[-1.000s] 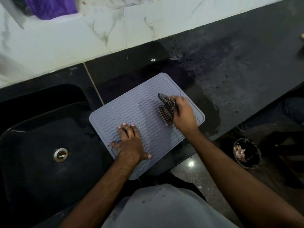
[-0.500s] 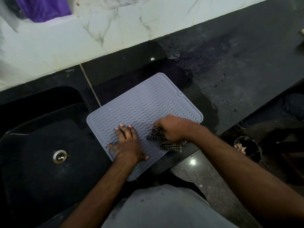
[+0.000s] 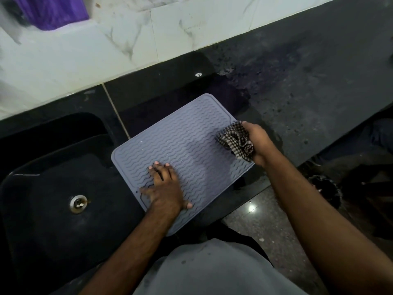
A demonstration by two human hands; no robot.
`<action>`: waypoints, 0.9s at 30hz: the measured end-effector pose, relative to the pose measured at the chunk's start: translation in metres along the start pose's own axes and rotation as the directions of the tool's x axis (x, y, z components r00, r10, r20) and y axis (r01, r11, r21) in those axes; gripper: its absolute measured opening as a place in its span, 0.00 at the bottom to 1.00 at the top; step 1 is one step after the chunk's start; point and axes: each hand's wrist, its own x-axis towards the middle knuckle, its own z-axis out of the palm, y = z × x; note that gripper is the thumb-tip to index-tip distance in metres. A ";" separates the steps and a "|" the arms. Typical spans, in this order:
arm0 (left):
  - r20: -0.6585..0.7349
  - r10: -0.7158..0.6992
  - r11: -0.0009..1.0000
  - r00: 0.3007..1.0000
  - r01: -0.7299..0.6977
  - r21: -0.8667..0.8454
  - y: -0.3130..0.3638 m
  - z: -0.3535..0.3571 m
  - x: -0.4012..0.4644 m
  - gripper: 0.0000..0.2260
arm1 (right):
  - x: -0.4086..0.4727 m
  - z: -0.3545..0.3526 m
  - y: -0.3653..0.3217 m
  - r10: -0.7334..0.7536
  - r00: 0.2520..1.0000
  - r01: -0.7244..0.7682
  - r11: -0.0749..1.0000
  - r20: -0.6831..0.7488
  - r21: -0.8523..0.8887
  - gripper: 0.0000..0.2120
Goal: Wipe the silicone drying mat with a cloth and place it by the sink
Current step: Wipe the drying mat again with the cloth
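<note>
Nearest to us we see the grey shirt (image 3: 212, 271) and our two bare forearms reaching forward. Our left hand (image 3: 165, 188) lies flat on the mat (image 3: 187, 141), fingers straight and a little spread, pressing down its near left part; it holds nothing. The mat is grey with wavy ridges. It lies turned at an angle on the black counter (image 3: 297, 99), just right of the sink (image 3: 53, 188); its left corner reaches over the sink rim and its near corner hangs past the counter front edge.

Our right hand (image 3: 258, 141) is at the right edge of the mat, its fingers curled tight around the cloth (image 3: 236, 141). The cloth is checked dark and light and bunched up; its loose part touches the mat near the far right corner.

In the sink the metal drain (image 3: 78, 204) shows in the bottom. To the right, below the counter, is the speckled floor (image 3: 265, 226) with a bright reflection.

Beyond the mat the counter has a dark wet patch (image 3: 229, 96). Farther still stands the white marbled wall (image 3: 127, 39), and at the top left something purple (image 3: 53, 11), too blurred to tell what it is.
</note>
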 end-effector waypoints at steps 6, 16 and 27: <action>-0.004 0.002 1.000 1.000 -0.002 -0.001 -0.001 0.003 0.002 0.65 | 0.014 -0.015 0.017 -0.522 0.853 0.311 0.495 0.008 -0.811 0.17; -0.029 -0.006 1.000 1.000 0.006 0.001 0.000 0.006 0.005 0.66 | -0.062 0.021 0.066 -0.371 0.909 0.318 0.320 0.191 -0.892 0.23; -0.093 0.026 0.999 0.995 -0.028 -0.020 -0.005 0.010 0.002 0.65 | -0.037 -0.023 0.054 -0.593 0.799 0.279 0.213 0.103 -0.936 0.22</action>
